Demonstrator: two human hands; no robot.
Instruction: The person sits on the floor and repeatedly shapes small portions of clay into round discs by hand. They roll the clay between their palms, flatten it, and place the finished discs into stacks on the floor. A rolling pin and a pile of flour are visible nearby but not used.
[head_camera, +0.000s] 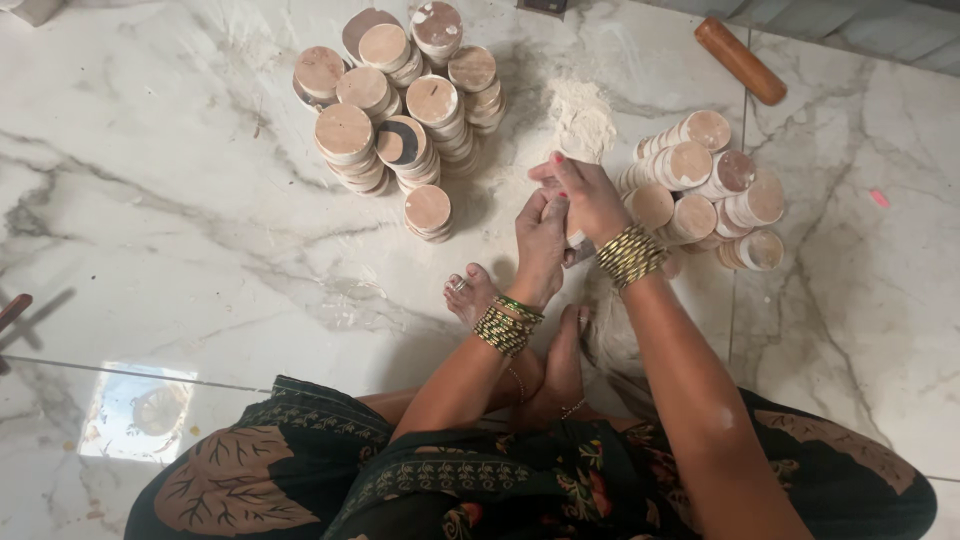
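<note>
My left hand (540, 240) and my right hand (588, 195) meet over the marble floor (180, 220) and together grip one small pale wooden disc (574, 238), mostly hidden between them. Both wrists wear stacks of green and gold bangles. Upright stacks of round wooden discs (400, 95) stand just beyond my left hand. A pile of tilted disc rows (705, 190) lies right beside my right hand. My bare feet (520, 330) rest on the floor below the hands.
A heap of pale sawdust (582, 118) lies between the two groups of discs. A brown wooden cylinder (741, 60) lies at the far right. A dark stick end (14, 310) shows at the left edge. My dark patterned skirt (300, 470) fills the bottom.
</note>
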